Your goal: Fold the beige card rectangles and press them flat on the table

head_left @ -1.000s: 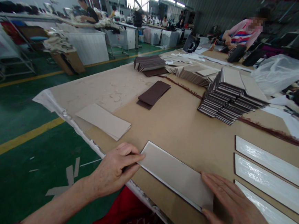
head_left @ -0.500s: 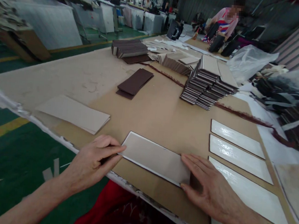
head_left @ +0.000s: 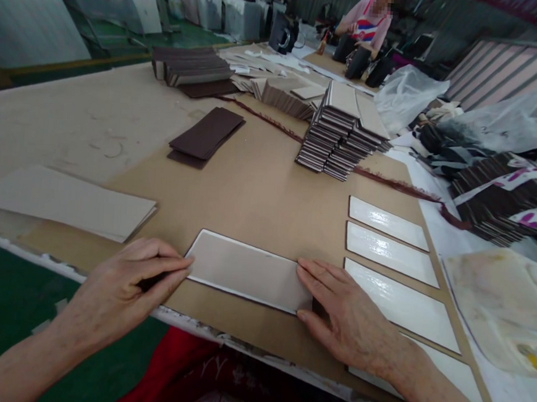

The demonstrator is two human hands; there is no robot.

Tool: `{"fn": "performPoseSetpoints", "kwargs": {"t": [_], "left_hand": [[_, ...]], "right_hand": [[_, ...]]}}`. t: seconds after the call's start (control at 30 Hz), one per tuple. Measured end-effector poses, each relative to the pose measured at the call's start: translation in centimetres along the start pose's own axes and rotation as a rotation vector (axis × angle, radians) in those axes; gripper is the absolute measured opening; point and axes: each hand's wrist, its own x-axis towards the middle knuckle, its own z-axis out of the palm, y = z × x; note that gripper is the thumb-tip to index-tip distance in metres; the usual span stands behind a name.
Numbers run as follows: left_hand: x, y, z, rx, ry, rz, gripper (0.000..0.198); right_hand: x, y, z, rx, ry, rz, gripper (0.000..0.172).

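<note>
A grey-beige rectangular panel with a white border and dark edge lies near the table's front edge. At its left end, my left hand pinches the corner between thumb and fingers. My right hand is around the panel's right end, fingers at the far edge and thumb at the near one. To the right lie several glossy white panels with dark edges, one partly hidden under my right forearm. Thin beige sheets rest left of my left hand. Dark brown pieces lie farther back.
Behind are a stack of dark-edged panels, a brown stack and beige pieces. Clear plastic and a bundled stack stand at right. A person is at the far end.
The view has turned to the right, so the table and both hands appear farther left. The hands keep the same hold on the panel. More of the bundled stack shows at right.
</note>
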Motion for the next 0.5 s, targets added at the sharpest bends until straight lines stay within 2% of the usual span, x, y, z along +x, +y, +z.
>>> {"fn": "performPoseSetpoints", "kwargs": {"t": [0.17,0.5], "left_hand": [[0.0,-0.2,0.2,0.000,0.006,0.007,0.018],[0.2,0.3,-0.5,0.080,-0.088,0.024,0.016]], "right_hand": [[-0.2,-0.2,0.0,-0.024,-0.024,0.015,0.056],[-0.4,-0.5,1.2,-0.133,-0.018,0.036,0.056]]}}
